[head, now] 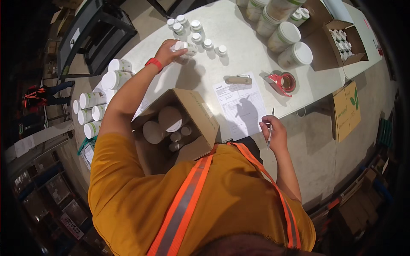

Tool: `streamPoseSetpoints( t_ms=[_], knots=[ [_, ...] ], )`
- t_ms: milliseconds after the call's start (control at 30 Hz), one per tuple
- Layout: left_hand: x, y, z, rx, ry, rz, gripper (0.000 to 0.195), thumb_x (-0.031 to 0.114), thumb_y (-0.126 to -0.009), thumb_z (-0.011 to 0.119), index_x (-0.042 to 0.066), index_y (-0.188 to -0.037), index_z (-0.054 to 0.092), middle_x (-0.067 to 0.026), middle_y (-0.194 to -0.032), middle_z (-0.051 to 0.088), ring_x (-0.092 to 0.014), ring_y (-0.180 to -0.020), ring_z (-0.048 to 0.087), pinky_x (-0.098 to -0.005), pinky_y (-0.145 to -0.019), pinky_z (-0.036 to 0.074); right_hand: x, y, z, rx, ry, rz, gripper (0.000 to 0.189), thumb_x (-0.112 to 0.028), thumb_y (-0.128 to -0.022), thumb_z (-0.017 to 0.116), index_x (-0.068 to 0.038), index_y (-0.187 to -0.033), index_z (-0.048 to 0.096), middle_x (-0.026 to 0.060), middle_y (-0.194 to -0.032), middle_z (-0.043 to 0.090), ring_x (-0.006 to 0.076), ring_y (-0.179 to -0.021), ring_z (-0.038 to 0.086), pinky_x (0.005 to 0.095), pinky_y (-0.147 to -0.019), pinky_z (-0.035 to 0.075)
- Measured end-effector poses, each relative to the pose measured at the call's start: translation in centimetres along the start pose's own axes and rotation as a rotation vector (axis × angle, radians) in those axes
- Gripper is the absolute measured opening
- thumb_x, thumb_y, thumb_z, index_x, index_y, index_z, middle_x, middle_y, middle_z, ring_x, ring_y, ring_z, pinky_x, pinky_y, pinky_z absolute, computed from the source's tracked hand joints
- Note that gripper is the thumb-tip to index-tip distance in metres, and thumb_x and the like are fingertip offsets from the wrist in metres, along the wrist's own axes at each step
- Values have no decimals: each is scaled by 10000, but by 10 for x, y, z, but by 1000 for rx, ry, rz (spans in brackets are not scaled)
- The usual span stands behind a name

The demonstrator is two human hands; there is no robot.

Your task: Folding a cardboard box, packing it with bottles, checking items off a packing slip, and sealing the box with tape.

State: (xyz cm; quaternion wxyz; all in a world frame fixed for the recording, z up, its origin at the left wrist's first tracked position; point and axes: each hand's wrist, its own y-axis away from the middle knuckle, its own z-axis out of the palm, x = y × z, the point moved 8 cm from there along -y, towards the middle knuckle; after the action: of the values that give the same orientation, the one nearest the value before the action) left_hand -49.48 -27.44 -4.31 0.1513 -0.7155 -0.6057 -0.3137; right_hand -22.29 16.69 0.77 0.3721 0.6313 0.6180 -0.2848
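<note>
My left hand [167, 53], with a red band at the wrist, is closed around at least one small white bottle [189, 48] above the table. Beyond it, several small white-capped bottles [196, 38] stand in a loose group. Between the fingers of my right hand [276, 132] is a pen [269, 134], held at the table's front edge. A printed paper form [230, 108] lies just left of that hand, partly under my shadow. Against my body is an open cardboard box [200, 124], with large and small white-lidded containers [174, 123] inside.
Large white tubs [285, 36] stand at the back right near a cardboard carton of small bottles [350, 57]. A red tape dispenser [282, 84] and a brown-handled object [238, 80] lie on the white table [243, 41]. More tubs [115, 80] crowd the left end. Flattened cartons [347, 112] stand beyond the front edge.
</note>
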Motion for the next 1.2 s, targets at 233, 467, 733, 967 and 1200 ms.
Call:
streamPoseSetpoints(
  t_ms=[233,467,733,967,1200],
  knots=[
    [177,159,-132,377,-407,846,538,258,-644,931,150,-1131,728,-174,-1408,532,-357,-1131,653,-391,-884,582,-38,-4,13,-30,41,-175,224,-141,-876,741,-26,-1047,652,141,-976,699,298,-856,691,370,-759,557],
    [190,255,-170,668,38,705,538,285,-778,852,107,-1237,636,-172,-1405,531,-327,-1211,598,-411,-1006,508,-82,9,33,-119,148,-292,229,-148,-867,741,-25,-1045,667,162,-1005,693,347,-910,681,400,-794,548],
    [149,269,-103,248,1696,14,615,626,-1006,431,137,-1368,523,-47,-1279,645,-228,-1107,661,-396,-872,571,-76,30,33,-115,67,-340,230,-152,-877,737,-24,-1051,658,157,-1004,687,338,-916,675,395,-786,549],
    [178,308,-78,293,1799,-87,725,659,-980,446,57,-1381,506,-166,-1219,651,-310,-1062,687,-350,-747,656,-65,28,18,-187,6,-433,231,-162,-890,726,-22,-1055,646,152,-1011,686,326,-889,674,380,-761,552],
    [190,334,-60,446,1599,-62,619,596,-1015,432,96,-1363,541,-132,-1226,669,-287,-1057,688,-358,-841,605,-31,27,-6,-242,7,-437,244,-150,-892,732,-21,-1080,645,141,-1039,692,288,-906,687,357,-791,565]
  ],
)
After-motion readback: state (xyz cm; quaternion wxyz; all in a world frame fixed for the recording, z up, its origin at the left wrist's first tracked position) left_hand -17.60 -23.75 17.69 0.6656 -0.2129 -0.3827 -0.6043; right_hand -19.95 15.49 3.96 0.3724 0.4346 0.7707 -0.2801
